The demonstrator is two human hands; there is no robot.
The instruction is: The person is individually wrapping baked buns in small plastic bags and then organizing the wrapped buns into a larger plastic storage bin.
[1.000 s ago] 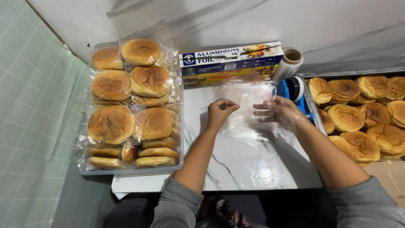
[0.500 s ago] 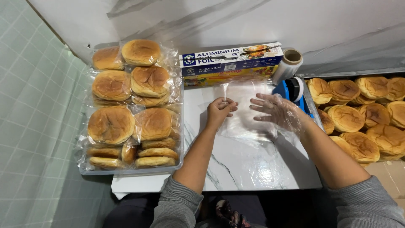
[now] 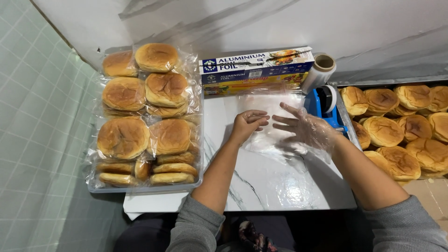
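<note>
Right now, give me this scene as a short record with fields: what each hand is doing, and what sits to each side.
surface: white marbled table
left hand: bare, left hand curled on the clear plastic sheet
right hand: right hand inside a clear plastic glove, fingers spread over the sheet
left side: wrapped buns stacked in a tray
right side: unwrapped buns
back: foil boxes, film roll, blue tape dispenser

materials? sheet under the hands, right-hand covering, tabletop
Sheet: thin clear plastic film, glossy; the table shows through and it wrinkles. Right hand covering: loose clear plastic glove, likely polyethylene, creased and baggy at the wrist. Tabletop: white with grey veins, shiny; marble or a marble-look laminate, cannot tell which.
</note>
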